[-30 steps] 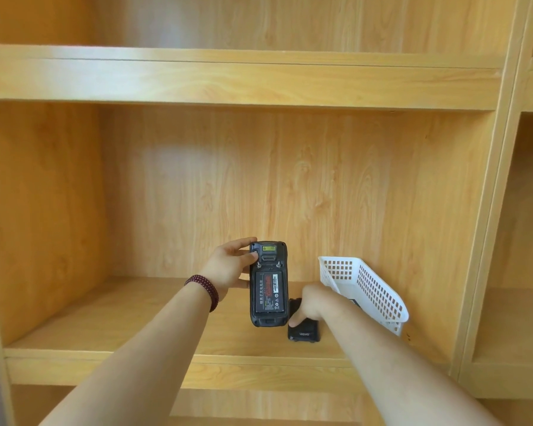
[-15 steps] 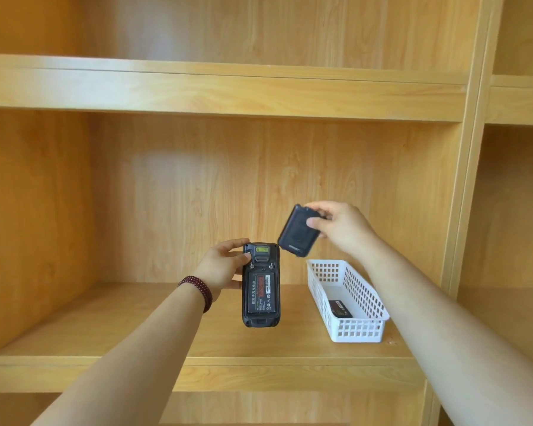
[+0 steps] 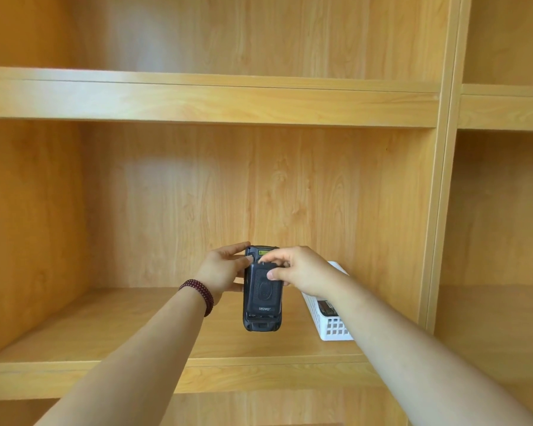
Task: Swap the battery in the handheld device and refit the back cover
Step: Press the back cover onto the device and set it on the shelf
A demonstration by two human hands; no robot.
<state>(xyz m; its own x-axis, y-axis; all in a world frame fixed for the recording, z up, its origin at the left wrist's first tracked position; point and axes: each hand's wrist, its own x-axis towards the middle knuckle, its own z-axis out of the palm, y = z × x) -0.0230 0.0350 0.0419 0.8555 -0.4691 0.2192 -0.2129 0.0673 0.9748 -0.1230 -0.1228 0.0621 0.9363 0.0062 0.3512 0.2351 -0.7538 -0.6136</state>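
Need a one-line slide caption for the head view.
Left hand holds the handheld device upright while the right hand sets the back cover onto it, white basket behind.

The handheld device (image 3: 261, 324) is a dark, chunky unit held upright in the air, its back facing the camera, with a small yellow-green label at its top end. The back cover (image 3: 262, 295), dark with a textured oval panel and the word "urovo" printed near its lower edge, lies flat against the device's back. A narrow strip of the compartment shows just below the cover's bottom edge.
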